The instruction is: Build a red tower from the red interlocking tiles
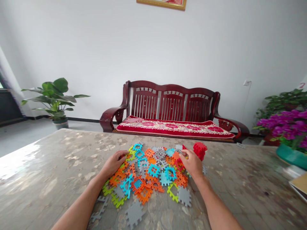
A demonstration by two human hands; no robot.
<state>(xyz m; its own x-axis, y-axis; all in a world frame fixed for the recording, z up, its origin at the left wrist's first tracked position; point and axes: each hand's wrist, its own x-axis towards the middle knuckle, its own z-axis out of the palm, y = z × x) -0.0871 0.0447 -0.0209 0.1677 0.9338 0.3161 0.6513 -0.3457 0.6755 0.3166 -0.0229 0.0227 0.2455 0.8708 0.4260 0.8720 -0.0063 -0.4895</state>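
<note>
A loose pile of interlocking toy tiles (153,170) with notched edges lies before me, in orange, blue, lime green, grey and red. My left hand (116,163) rests at the pile's left edge, its fingers apart and the tips beside a lime green tile (130,154). At the upper right of the pile, my right hand (193,162) is closed in a pinch; a bit of grey shows at its fingertips, too small to name. Just beyond that hand stands a stack of red tiles (200,150). Nearer me lie a grey square tile (134,214) and another grey tile (184,196).
The tiles lie on a stone-patterned table (64,172). Past its far edge stands a dark red wooden bench (171,102) with a red patterned cushion (172,127). At right are purple flowers (285,123) in a teal pot (291,156); a potted plant (59,95) stands left.
</note>
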